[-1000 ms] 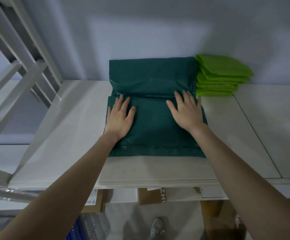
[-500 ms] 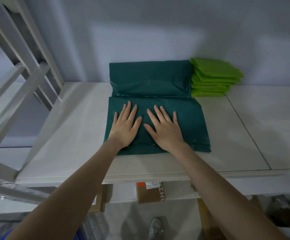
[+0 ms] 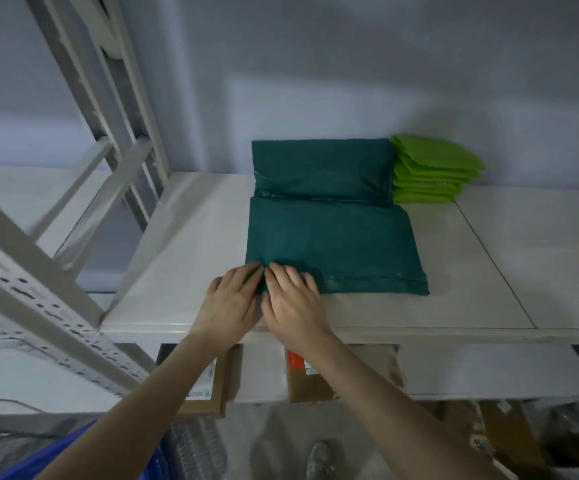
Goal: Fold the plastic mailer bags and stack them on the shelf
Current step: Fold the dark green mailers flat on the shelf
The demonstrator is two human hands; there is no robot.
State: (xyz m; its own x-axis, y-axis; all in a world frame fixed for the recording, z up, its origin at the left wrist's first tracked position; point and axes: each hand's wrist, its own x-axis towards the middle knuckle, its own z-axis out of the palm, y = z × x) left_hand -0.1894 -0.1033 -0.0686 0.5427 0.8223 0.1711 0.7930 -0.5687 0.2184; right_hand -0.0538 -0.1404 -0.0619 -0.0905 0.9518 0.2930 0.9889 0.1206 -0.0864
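Looking down past our forearms, we see cardboard boxes (image 3: 205, 382) on the level below our hands, and a shoe (image 3: 321, 459) on the floor under them. Our 2 hands sit side by side at the near left corner of the dark green mailer bag (image 3: 333, 244). The left hand (image 3: 230, 303) lies on the corner's outer edge with its fingers curved toward the plastic, and the right hand (image 3: 293, 303) touches it on the inner side, fingers bent over the bag's near hem. The plastic is bunched into a small ridge between the 2 sets of fingertips, so both seem to be pinching it, though we cannot tell how firmly either one grips.

The bag lies flat on the white shelf (image 3: 184, 271), stretching away from our hands and to their right, its near edge close to the shelf's front lip. Beyond our hands, the bag's far part stands up against the grey wall (image 3: 315, 64), with a crease where it leaves the shelf. Farther right of our hands, touching that raised part, sits a stack of folded light green mailer bags (image 3: 433, 171) at the wall. Left of our hands and beyond, the grey metal rack frame (image 3: 83, 188) rises at a slant.
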